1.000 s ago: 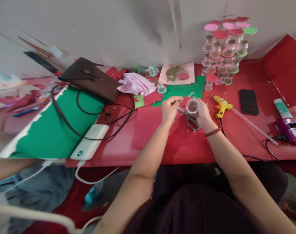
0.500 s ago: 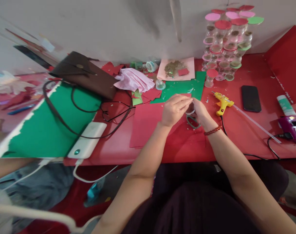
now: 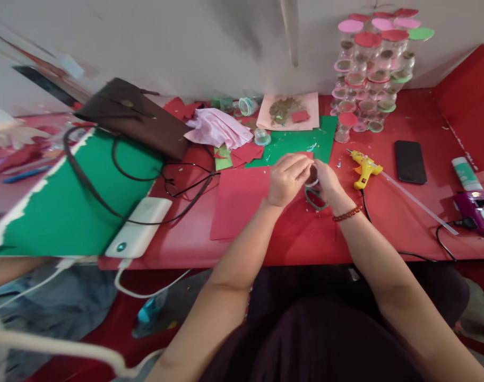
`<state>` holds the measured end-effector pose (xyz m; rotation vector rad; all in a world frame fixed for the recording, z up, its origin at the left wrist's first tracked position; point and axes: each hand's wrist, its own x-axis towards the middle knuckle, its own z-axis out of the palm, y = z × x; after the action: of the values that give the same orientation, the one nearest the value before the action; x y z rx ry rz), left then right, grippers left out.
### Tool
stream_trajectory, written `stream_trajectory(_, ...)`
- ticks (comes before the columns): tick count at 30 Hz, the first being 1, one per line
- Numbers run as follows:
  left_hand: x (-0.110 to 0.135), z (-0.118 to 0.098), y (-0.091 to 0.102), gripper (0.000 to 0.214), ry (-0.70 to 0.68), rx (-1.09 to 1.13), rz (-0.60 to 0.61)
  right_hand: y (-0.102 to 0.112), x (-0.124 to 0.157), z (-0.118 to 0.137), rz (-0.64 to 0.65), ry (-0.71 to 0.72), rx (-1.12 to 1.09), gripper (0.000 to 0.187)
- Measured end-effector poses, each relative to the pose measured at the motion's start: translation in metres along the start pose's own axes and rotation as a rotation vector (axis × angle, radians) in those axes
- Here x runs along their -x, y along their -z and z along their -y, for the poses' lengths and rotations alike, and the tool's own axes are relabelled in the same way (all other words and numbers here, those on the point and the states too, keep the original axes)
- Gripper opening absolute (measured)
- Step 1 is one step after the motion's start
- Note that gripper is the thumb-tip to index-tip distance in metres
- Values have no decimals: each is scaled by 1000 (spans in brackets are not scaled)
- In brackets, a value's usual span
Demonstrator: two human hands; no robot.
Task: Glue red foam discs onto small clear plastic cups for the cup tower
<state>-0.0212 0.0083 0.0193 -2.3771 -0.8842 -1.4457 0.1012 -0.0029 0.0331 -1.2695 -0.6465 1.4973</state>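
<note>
My left hand and my right hand meet over the red paper sheets. Between them is a small cup-like piece with a pale rim, mostly hidden by the fingers. My right hand curls round its right side. The left fingers are pressed together, their tips at the top of the piece; what they pinch is hidden. Just below the hands lie scissors with a grey-green handle loop. A yellow hot glue gun rests to the right.
A stacked tower of small clear cups with coloured paper discs stands at the back right. A black phone, glue stick, brown pouch, white power bank, pink cloth and green card lie around.
The camera view has shifted slightly. Both hands stay together in nearly the same pose round the small piece, and the things on the table have not moved.
</note>
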Motion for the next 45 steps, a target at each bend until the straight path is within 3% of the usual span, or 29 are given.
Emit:
stream_trajectory(4,1,-2,0,17,-96,11,-52,0,2,0,17,27,-127,26)
stream_trajectory(10,2,-6,-2,19,117,83,42,0,3,-6,-25,140,-144,26)
stream_trajectory(16,2,-14,-5,18,253,169,22,2,0,-12,-18,200,-111,31)
stream_trajectory(23,-2,-33,-5,13,369,439,97,6,-5,-2,-59,271,-180,29)
stream_trajectory(26,-3,-26,-4,14,481,450,15,8,-6,-2,-49,249,-145,32)
stream_trajectory(31,4,10,-10,24,654,329,-81,11,-4,-2,35,224,-109,32)
stream_trajectory(35,15,40,-17,38,837,337,-13,12,0,4,60,235,-152,18)
stream_trajectory(37,19,47,-19,38,855,304,40,12,1,7,66,257,-156,16)
stream_trajectory(40,17,45,-17,7,784,315,45,10,3,9,80,271,-131,17)
stream_trajectory(42,11,35,-13,23,755,412,54,9,4,10,88,265,-136,16)
stream_trajectory(45,1,18,-7,18,829,570,107,9,6,12,100,261,-196,16)
